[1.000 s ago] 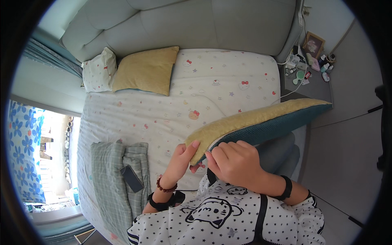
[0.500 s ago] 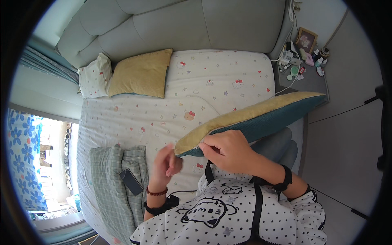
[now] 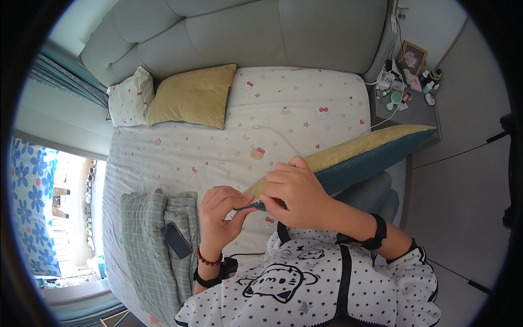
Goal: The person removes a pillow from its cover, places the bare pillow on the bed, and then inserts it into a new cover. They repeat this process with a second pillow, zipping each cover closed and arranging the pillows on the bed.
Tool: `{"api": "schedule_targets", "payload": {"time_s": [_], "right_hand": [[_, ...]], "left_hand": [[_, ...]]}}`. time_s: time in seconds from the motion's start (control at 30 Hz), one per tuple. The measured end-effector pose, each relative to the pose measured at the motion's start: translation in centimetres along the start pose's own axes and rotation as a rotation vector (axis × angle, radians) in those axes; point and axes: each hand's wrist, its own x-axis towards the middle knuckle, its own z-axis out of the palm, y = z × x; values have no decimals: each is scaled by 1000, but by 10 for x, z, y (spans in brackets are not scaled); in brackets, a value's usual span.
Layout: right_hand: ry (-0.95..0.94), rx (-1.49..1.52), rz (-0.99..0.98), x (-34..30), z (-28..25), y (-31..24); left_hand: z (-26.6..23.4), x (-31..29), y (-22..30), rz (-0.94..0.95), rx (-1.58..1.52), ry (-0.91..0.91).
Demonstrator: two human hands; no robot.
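Cushion (image 3: 376, 162), tan one side & teal the other, slants above your legs (image 3: 376, 197), prob. so its left end sits w/in reach of both hands. Your L hand (image 3: 219, 217) pinches that tip btwn thumb & fingers, prob. to steady it, while your R hand (image 3: 298, 195) curls at the edge just beside; can't tell if it grips the seam, b/c it hides its own fingertips. Phone (image 3: 176, 240) lies atop the folded plaid quilt (image 3: 144, 234), likely parked clear of your hands.
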Motion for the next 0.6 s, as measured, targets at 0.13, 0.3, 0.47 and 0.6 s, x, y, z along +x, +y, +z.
{"api": "schedule_targets", "payload": {"time_s": [0.13, 0.3, 0.47, 0.6], "right_hand": [[-24, -31, 94, -5, -10, 17], [-24, -138, 124, -26, -25, 26], [77, -242, 312, -23, -78, 45], [-51, -98, 278, -27, -66, 33]], "left_hand": [[-4, -5, -12, -99, -89, 9], [-5, -9, -21, -118, -129, -12], [-10, -11, -29, -213, -58, 5], [-9, -15, -34, -197, -85, -44]]}}
